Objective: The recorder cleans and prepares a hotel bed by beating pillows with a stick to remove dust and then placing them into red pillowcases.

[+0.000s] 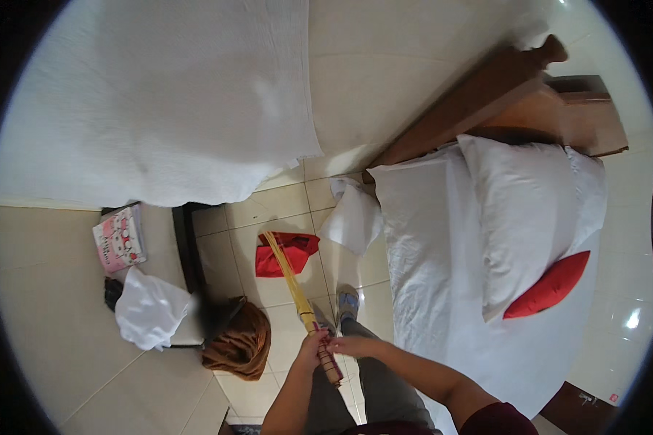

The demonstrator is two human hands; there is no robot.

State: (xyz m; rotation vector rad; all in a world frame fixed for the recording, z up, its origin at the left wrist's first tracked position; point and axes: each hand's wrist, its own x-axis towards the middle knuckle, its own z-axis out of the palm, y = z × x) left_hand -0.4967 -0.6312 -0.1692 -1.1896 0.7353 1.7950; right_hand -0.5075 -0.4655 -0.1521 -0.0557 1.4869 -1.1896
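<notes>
A stick broom [294, 288] with thin yellow bristles and a red-patterned wrapped handle points away from me over the tiled floor. My left hand [309, 351] is closed round its handle, just below the binding. From the right, my right hand [350, 346] reaches across with its fingers closed on the same handle, close to the left hand. Beyond the hands, the bristle tips overlap a red cloth [305, 248] lying on the floor; whether they touch it I cannot tell.
To the right stands a bed [432, 290] with white sheets, a white pillow [519, 210], a red cushion [548, 290] and a wooden headboard [479, 94]. A white cloth [354, 217] lies beside it. At left are a pink book [120, 239], white fabric [151, 308] and a brown blanket [243, 344].
</notes>
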